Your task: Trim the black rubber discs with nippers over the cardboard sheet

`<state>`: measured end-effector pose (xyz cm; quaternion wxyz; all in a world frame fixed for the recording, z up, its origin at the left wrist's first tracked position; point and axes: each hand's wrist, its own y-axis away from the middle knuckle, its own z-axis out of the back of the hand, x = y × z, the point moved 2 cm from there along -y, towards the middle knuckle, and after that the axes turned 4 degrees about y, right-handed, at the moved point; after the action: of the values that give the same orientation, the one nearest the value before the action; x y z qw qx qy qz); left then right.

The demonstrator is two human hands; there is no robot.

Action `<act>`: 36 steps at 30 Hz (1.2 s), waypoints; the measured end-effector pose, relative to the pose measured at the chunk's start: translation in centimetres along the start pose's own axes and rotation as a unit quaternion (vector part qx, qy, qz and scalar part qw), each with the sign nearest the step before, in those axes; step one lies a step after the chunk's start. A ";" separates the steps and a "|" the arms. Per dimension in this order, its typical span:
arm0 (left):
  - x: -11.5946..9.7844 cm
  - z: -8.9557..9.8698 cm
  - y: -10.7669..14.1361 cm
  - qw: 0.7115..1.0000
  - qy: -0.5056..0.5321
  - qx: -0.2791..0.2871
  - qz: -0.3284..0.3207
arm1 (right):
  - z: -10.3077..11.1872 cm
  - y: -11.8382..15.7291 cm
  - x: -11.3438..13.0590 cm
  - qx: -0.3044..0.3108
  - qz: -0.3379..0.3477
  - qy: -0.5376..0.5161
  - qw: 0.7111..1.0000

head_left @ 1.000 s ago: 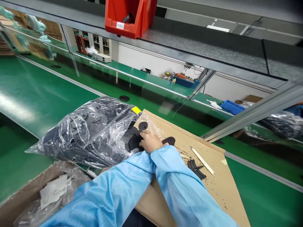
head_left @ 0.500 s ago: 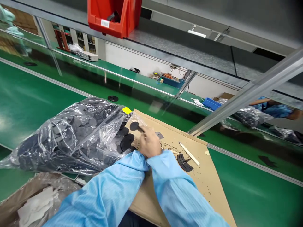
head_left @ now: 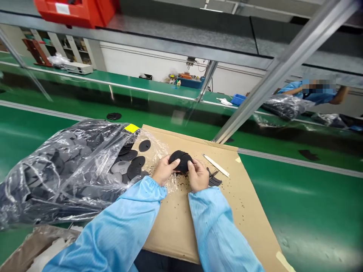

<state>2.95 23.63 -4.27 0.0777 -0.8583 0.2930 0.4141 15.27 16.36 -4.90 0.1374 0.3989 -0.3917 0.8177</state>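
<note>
Hands overlapping moments ago have parted. Left hand and right hand, each grip pinching, hold black discs over cardboard.

Spreads glossy and green as a tabletop; bears a clear bag at left, lapping over a sheet of cardboard. Carries, on that cardboard, a slim white tool near curved black strips, amid scattered black bits.

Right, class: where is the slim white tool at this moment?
In the head view, the slim white tool lies on the cardboard sheet to the right of the right hand, just beyond the curved black pieces.
</note>
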 end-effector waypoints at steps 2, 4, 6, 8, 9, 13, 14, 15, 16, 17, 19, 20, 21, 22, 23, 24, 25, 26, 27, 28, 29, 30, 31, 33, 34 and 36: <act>0.0 -0.2 0.2 1.000 -0.013 0.007 0.001 | 0.2 0.0 0.5 -0.008 -0.006 0.008 1.000; 0.1 -0.3 0.4 1.000 -0.027 0.004 -0.006 | 0.3 0.0 0.9 -0.009 -0.019 0.008 1.000; 0.2 -0.2 0.4 0.999 -0.035 0.000 -0.019 | 0.3 0.0 1.2 0.003 -0.025 0.005 1.000; 0.2 -0.1 0.5 0.999 -0.038 0.003 -0.020 | 0.4 -0.1 1.5 0.027 -0.036 0.003 0.999; 0.2 -0.1 0.5 0.999 -0.039 0.007 -0.014 | 0.5 -0.1 1.6 0.044 -0.047 0.002 0.998; -0.1 0.2 0.6 0.999 -0.034 0.030 0.006 | 1.0 -0.4 2.0 0.151 -0.074 0.032 0.985; -0.2 0.3 0.6 0.999 -0.033 0.040 0.010 | 1.1 -0.5 2.1 0.180 -0.065 0.038 0.981; -0.2 0.3 0.6 0.998 -0.033 0.050 0.014 | 1.2 -0.5 2.2 0.201 -0.054 0.042 0.977; -0.2 0.3 0.6 0.997 -0.035 0.060 0.018 | 1.4 -0.5 2.2 0.217 -0.046 0.042 0.974; -0.2 0.3 0.6 0.997 -0.037 0.067 0.021 | 1.5 -0.6 2.3 0.226 -0.043 0.038 0.972; -0.2 0.4 0.6 0.997 -0.042 0.069 0.018 | 1.6 -0.6 2.2 0.231 -0.047 0.033 0.971; -0.2 0.4 0.6 0.997 -0.044 0.067 0.015 | 1.6 -0.7 2.1 0.227 -0.052 0.031 0.972; -0.2 0.3 0.6 0.997 -0.045 0.065 0.012 | 1.6 -0.7 2.0 0.221 -0.056 0.029 0.973; -0.2 0.3 0.7 0.997 -0.046 0.063 0.009 | 1.6 -0.7 2.0 0.215 -0.059 0.027 0.974; -0.2 0.2 0.7 0.997 -0.046 0.061 0.007 | 1.5 -0.7 2.0 0.209 -0.061 0.028 0.976; -0.2 0.2 0.7 0.997 -0.046 0.058 0.006 | 1.5 -0.7 2.0 0.203 -0.062 0.030 0.977; -0.2 0.1 0.7 0.998 -0.045 0.053 0.004 | 1.4 -0.6 2.1 0.197 -0.060 0.032 0.978; -0.2 0.1 0.7 0.998 -0.041 0.046 0.002 | 1.3 -0.5 2.3 0.188 -0.057 0.034 0.980; -0.3 0.1 0.6 0.999 -0.033 0.039 0.003 | 1.2 -0.4 2.4 0.178 -0.055 0.033 0.982; -0.3 0.1 0.6 0.999 -0.022 0.031 0.007 | 1.2 -0.2 2.6 0.167 -0.055 0.025 0.984; -0.3 0.2 0.5 1.000 -0.007 0.022 0.013 | 1.1 -0.1 2.8 0.157 -0.058 0.006 0.986; -0.3 0.3 0.4 1.000 0.009 0.014 0.024 | 1.0 0.1 3.0 0.150 -0.062 -0.022 0.987; -0.3 0.4 0.3 0.999 0.025 0.010 0.042 | 0.9 0.2 3.1 0.150 -0.060 -0.055 0.985; -0.2 0.5 0.1 0.995 0.046 0.007 0.086 | 0.8 0.4 3.4 0.162 -0.030 -0.112 0.980; -0.2 0.6 0.1 0.993 0.052 0.010 0.109 | 0.8 0.4 3.5 0.165 -0.002 -0.125 0.978; -0.3 0.5 0.3 0.988 0.053 0.019 0.144 | 0.9 0.4 3.6 0.160 0.055 -0.107 0.980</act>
<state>2.34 23.70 -4.36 0.0176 -0.8266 0.4247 0.3690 13.23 15.08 -2.02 -0.0158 0.4788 -0.2893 0.8287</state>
